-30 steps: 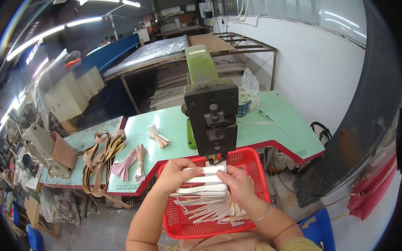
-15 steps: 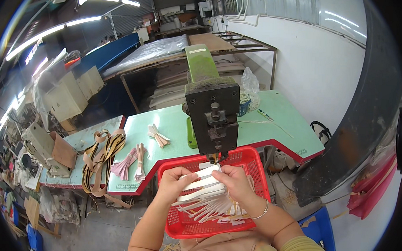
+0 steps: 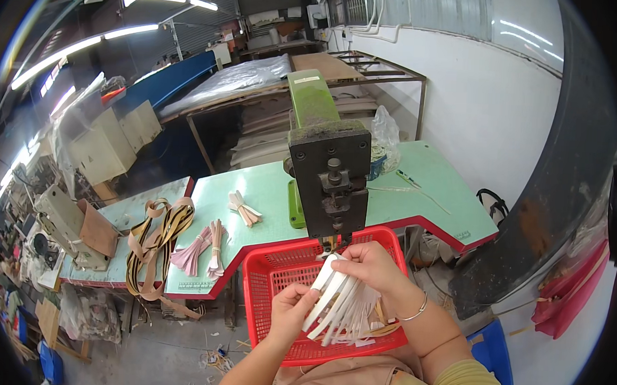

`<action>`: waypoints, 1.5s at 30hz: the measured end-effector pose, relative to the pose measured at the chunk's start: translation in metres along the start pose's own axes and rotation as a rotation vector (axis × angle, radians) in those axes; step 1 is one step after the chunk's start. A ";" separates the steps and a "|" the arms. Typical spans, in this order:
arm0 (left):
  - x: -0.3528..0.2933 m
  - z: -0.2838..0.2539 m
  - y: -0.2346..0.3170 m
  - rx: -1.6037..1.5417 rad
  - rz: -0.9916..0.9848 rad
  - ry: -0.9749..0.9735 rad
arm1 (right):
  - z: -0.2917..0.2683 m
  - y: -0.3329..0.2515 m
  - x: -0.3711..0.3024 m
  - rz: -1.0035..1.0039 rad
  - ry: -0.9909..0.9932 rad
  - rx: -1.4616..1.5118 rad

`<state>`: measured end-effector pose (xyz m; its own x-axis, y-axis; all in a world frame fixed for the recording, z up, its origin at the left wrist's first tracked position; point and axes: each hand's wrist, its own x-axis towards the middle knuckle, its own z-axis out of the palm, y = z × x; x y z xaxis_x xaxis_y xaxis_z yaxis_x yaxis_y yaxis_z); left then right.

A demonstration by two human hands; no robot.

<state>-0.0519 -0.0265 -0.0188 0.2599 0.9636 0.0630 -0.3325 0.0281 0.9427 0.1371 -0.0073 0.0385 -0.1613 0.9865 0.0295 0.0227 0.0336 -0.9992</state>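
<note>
A fan of narrow white strips (image 3: 342,297) hangs over the red plastic basket (image 3: 251,293), just below the head of a green and black machine (image 3: 328,186). With thumb and fingers, my right hand (image 3: 374,267) pinches the upper ends of the strips, close under the machine's needle area. Lower and to the left, my left hand (image 3: 293,312) is closed, its thumb and fingertips at the edge of the outermost strip. The strips' loose ends spread downward inside the basket.
On the green table (image 3: 259,228) lie a small white bundle (image 3: 244,209), a pink strip bundle (image 3: 192,253) and a cream bundle (image 3: 216,250). Black-and-tan straps (image 3: 156,237) drape over its left edge. A blue bin (image 3: 494,359) stands at my right.
My left hand has slid down and right from the strips' upper left side. My right hand has shifted slightly up and right. The strips have swung from lying crosswise to hanging steeply.
</note>
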 end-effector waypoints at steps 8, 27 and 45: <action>0.025 0.018 0.018 0.174 0.045 -0.136 | -0.021 -0.032 0.017 -0.052 -0.101 -0.535; 0.053 0.021 0.025 -0.035 -0.118 -0.188 | 0.027 0.063 -0.051 0.287 -0.252 0.968; 0.042 0.036 0.012 0.063 0.039 -0.027 | -0.002 0.029 -0.048 -0.186 0.362 0.057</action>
<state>-0.0118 0.0047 0.0070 0.2724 0.9561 0.1078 -0.2857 -0.0266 0.9579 0.1469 -0.0531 0.0084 0.2000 0.9576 0.2075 -0.0302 0.2177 -0.9755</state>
